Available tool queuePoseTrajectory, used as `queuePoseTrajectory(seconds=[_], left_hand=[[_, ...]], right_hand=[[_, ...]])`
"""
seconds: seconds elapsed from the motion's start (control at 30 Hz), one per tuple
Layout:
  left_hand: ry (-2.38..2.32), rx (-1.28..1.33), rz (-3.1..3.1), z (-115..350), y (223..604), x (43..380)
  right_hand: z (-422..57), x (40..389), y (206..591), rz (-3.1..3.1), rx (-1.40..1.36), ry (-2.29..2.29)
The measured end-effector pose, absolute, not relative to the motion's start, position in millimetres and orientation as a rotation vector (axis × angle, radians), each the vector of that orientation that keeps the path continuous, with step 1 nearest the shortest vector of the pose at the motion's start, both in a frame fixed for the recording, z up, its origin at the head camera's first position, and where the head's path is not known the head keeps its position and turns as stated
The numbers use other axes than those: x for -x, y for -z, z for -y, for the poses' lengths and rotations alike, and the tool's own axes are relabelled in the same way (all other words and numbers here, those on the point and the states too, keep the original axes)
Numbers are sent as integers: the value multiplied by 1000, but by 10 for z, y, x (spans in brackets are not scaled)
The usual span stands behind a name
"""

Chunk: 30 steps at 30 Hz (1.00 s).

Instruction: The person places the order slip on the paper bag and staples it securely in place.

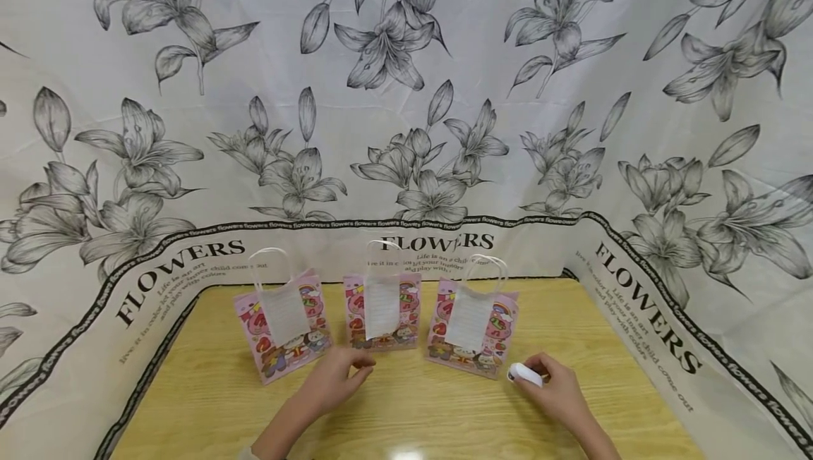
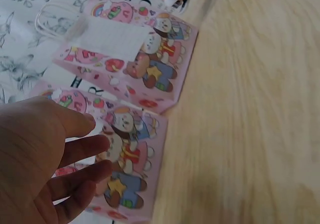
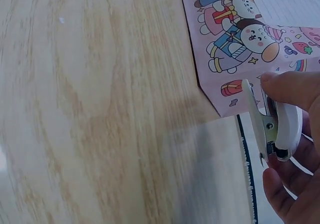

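My right hand (image 1: 559, 386) grips a small white stapler (image 3: 280, 126), its metal parts showing in the right wrist view. It is just right of the right-hand pink gift bag (image 1: 438, 350), which has a lined white paper (image 1: 468, 319) on its front. My left hand (image 1: 333, 379) holds nothing, fingers loosely bent, in front of the middle pink bag (image 1: 409, 305). That bag also bears a lined paper (image 1: 382, 308). To the left stands another pink bag (image 1: 254, 333) with a lined paper (image 1: 284, 313). All these bags have cartoon animals and white handles.
The bags stand in a row towards the back of a light wooden table (image 1: 406, 410). Behind and at both sides hangs a white cloth (image 1: 419, 156) printed with grey lilies and the word FLOWERS. A black band runs along its lower part.
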<state>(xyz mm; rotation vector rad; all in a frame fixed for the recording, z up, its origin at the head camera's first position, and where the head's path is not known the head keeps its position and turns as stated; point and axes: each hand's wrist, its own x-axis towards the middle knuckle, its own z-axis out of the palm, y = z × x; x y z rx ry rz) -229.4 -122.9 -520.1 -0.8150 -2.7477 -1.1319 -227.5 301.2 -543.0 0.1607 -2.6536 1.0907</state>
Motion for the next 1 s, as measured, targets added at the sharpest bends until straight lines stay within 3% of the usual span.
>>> queuePoseTrajectory(seconds=[0.47,1.0], left_hand=[[1223,614,2812,1650,5569,1970],[1285,448,2836,1945,5744,1827]], right_hand=[[-2994,2240,5565,2682,-126,-1125],[-2904,2284,5695,2784,-22,-1101]])
